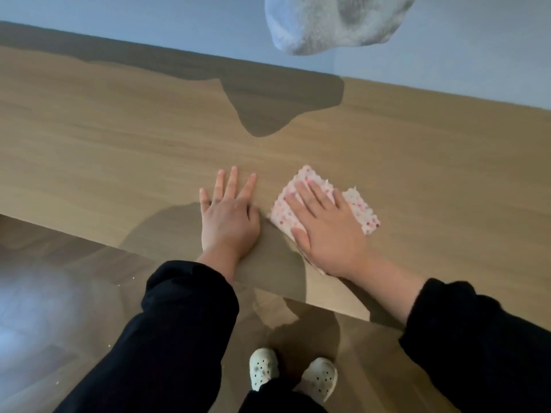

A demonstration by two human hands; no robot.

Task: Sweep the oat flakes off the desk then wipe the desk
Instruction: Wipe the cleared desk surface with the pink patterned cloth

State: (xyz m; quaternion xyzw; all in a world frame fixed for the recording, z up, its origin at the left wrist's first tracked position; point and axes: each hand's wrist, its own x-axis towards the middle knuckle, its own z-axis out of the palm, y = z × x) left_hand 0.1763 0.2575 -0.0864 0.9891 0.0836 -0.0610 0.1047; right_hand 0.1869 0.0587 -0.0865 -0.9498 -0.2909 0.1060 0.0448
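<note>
Left hand (228,217) lying flat on the desk (119,138) near its front edge, fingers (231,183) straight and spread, right hand (326,231) just beside it pressing a pink-speckled cloth (362,211) onto the desk, fingers straight, not curling round it.

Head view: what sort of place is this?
Likely a home room, not a lab: a wooden desk against a plain wall, wood floor below, and the person wears clogs.

Cloth (325,204) on desk (119,138) under right hand (328,228) — left hand (229,216) flat just left
</note>
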